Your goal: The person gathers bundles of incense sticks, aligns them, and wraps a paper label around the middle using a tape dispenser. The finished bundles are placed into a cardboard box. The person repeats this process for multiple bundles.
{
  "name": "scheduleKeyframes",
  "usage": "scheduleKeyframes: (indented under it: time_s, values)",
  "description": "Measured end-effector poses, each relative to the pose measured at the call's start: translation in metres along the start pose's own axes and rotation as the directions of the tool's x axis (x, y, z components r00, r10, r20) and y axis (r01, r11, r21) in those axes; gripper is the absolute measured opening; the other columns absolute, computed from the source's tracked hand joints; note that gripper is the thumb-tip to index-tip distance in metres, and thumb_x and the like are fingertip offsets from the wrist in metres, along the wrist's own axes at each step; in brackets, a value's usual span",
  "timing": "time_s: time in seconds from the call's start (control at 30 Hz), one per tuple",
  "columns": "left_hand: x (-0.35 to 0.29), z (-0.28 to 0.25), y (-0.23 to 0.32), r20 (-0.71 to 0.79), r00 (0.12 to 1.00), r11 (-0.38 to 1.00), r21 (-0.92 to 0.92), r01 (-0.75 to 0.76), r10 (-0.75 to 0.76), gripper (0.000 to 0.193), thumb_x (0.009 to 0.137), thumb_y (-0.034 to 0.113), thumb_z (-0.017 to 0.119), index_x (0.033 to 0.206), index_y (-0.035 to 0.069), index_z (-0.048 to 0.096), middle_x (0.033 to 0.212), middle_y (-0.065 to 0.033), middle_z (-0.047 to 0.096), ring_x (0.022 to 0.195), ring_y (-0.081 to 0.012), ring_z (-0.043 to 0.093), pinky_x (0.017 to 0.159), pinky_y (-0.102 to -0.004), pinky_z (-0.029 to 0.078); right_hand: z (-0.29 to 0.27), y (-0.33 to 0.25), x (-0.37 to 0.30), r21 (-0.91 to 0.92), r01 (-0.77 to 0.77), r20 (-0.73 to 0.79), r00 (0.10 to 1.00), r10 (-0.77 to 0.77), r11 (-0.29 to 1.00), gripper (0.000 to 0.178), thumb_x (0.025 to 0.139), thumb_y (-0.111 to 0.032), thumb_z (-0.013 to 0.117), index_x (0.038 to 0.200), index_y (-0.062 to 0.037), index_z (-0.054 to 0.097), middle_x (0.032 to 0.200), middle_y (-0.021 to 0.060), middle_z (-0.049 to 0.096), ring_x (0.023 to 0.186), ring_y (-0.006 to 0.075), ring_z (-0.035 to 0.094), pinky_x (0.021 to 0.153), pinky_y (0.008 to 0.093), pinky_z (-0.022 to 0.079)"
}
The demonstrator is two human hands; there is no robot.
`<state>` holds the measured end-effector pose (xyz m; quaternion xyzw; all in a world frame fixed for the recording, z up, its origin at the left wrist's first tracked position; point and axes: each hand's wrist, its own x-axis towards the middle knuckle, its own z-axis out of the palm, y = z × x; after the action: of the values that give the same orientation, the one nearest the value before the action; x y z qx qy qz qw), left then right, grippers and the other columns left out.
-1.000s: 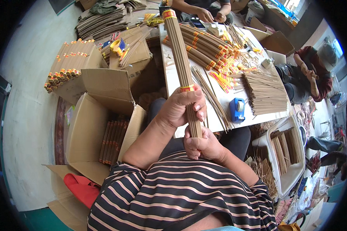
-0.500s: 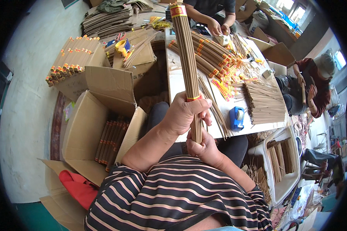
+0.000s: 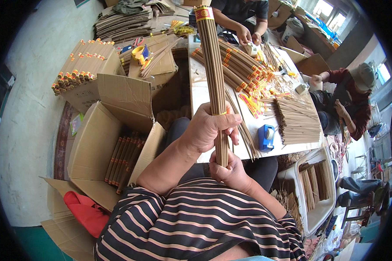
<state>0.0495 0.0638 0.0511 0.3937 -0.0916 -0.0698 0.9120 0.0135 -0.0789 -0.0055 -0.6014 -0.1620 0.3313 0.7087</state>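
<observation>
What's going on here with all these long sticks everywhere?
A person in a striped shirt holds one long bundle of brown sticks upright in front of them. The left hand wraps around its middle and the right hand grips its lower end. A red and gold band caps the top. To their left, an open cardboard box holds more banded bundles. The white table ahead carries loose and banded sticks and a blue tape dispenser. Other people work along its far sides.

The left hand and right hand grip an upright bundle of incense sticks above the bench
</observation>
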Motion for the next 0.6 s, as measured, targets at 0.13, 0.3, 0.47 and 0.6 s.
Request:
scheduleKeyframes:
  time_s: [0.13,0.3,0.47,0.6]
  values:
    - [0.002,-0.002,0.002,-0.029,0.999,1.000,-0.006,0.024,-0.024,0.018,0.078,0.007,0.062,0.066,0.007,0.049,0.054,-0.0017,0.047,0.050,-0.0172,0.057,0.050,-0.0308,0.050,0.003,-0.004,-0.001,0.014,-0.056,-0.010,0.998,0.056,0.998,0.015,0.081,-0.005,0.056,0.094,-0.0062,0.048,0.068,-0.0007,0.047,0.050,0.0072,0.043,0.045,0.0202,0.036]
    - [0.018,-0.018,-0.002,0.075,0.993,0.993,-0.069,0.098,-0.092,0.021,0.079,0.021,0.068,0.078,0.007,0.052,0.060,-0.0033,0.051,0.057,-0.0185,0.059,0.055,-0.0328,0.051,0.004,-0.010,0.003,0.236,-0.117,0.062,0.993,0.105,0.965,0.017,0.081,-0.004,0.054,0.095,-0.0048,0.045,0.061,0.0020,0.046,0.045,0.0103,0.042,0.042,0.0218,0.034]
    - [0.017,-0.027,-0.004,0.195,0.981,0.986,-0.160,0.039,-0.007,0.054,0.077,0.042,0.066,0.111,0.006,0.045,0.082,-0.0104,0.057,0.080,-0.0251,0.062,0.074,-0.0401,0.053,0.006,-0.014,0.012,0.234,-0.090,0.097,0.993,0.069,0.968,0.017,0.082,-0.004,0.053,0.096,-0.0035,0.042,0.057,0.0037,0.045,0.041,0.0125,0.042,0.039,0.0229,0.033]
    - [0.013,-0.035,-0.007,0.250,0.966,0.968,-0.251,0.004,0.060,0.051,0.080,0.039,0.065,0.114,0.009,0.043,0.085,-0.0092,0.058,0.081,-0.0242,0.064,0.077,-0.0407,0.053,0.012,-0.015,0.018,0.253,-0.093,0.134,0.989,0.060,0.963,0.017,0.082,-0.003,0.052,0.095,-0.0029,0.042,0.055,0.0034,0.044,0.039,0.0132,0.042,0.038,0.0238,0.034]
